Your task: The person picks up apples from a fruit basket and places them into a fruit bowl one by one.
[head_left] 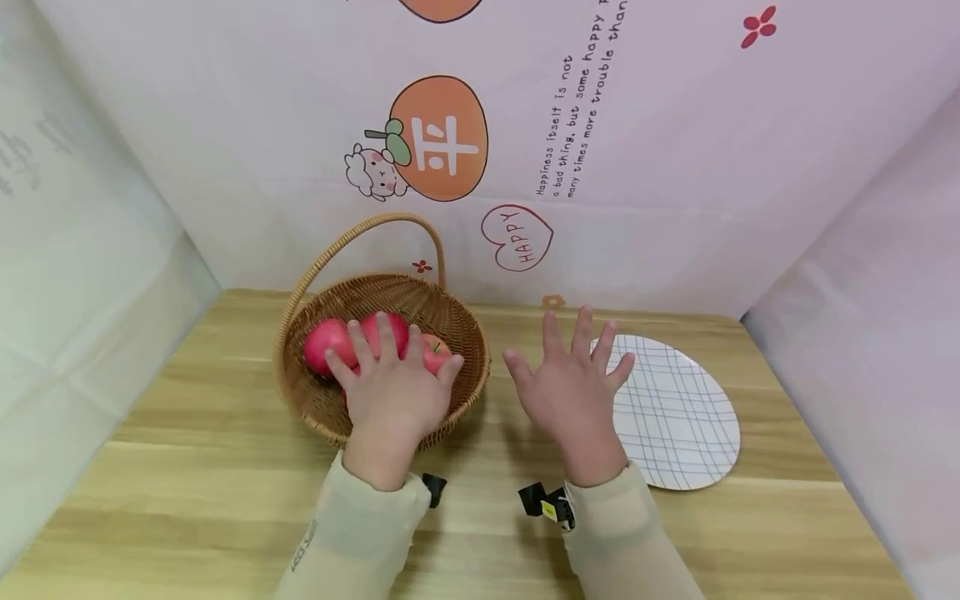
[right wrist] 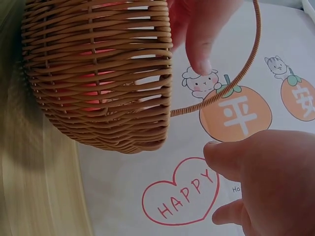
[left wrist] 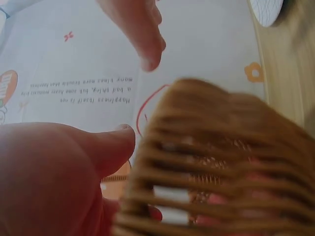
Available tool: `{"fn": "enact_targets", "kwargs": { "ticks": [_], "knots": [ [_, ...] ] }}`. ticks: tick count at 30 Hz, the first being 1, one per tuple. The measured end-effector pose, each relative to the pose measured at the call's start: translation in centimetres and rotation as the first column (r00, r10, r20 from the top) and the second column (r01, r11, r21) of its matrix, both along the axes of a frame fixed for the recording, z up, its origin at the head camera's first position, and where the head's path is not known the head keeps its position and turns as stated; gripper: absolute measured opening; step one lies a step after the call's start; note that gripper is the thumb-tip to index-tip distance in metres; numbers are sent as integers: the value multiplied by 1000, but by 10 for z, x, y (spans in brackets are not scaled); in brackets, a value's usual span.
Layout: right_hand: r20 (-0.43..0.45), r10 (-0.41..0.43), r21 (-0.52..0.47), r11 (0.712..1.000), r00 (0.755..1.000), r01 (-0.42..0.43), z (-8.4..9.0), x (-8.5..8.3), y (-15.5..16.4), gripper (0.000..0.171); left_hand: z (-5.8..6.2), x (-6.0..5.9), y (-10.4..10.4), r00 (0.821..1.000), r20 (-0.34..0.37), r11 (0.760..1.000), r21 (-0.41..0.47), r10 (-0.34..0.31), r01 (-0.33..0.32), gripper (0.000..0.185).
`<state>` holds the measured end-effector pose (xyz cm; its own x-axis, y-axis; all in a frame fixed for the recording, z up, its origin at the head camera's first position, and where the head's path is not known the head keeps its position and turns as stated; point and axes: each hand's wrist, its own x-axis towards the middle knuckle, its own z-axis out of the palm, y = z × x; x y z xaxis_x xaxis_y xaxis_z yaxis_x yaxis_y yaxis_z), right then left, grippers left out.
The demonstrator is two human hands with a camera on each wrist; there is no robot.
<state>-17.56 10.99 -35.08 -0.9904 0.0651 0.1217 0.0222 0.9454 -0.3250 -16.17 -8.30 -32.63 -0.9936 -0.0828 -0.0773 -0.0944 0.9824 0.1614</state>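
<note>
My left hand [head_left: 396, 392] hovers over a brown wicker basket [head_left: 461, 321], palm down with its fingers spread. Inside the basket lie several red apples [head_left: 327, 343], partly covered by that hand in the head view. To the right, my right hand [head_left: 573, 392] is held palm down with fingers spread, between the basket and a white oval plate [head_left: 678, 417] with a blue line grid. Its little finger overlaps the plate's edge in the head view. Neither hand holds anything. In the right wrist view, the basket's woven side [right wrist: 103, 78] and thin handle [right wrist: 246, 64] show beside the right thumb.
Basket and plate stand on a wood-grain table [head_left: 480, 542]. Behind it hangs a white printed cloth [head_left: 300, 108] with orange fruit drawings and a red heart, and similar cloth closes off both sides. The basket's tall handle [head_left: 330, 250] arches up at its left and back.
</note>
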Motion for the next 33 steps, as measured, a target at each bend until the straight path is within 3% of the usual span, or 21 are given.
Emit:
{"fn": "enact_targets", "kwargs": {
  "ticks": [4,13,21,27,33],
  "knots": [
    [-13,-2,-1,1000,1000,2,3,-1,0,90,0,-6,-4,1000,-10,1000,15,8,-8,81],
    [20,-38,-20,999,999,38,4,0,7,99,-4,-11,2,999,44,1000,1,3,-3,84],
    [10,-35,-32,999,999,36,-4,3,11,101,-8,-6,8,998,58,1000,12,-13,13,90],
    [63,-26,-20,999,998,27,-11,4,8,104,-8,0,6,998,65,1000,16,7,-8,89],
    [74,-46,-23,999,996,48,-8,0,15,105,-4,-3,9,999,46,1000,23,6,-7,92]
  ]
}}
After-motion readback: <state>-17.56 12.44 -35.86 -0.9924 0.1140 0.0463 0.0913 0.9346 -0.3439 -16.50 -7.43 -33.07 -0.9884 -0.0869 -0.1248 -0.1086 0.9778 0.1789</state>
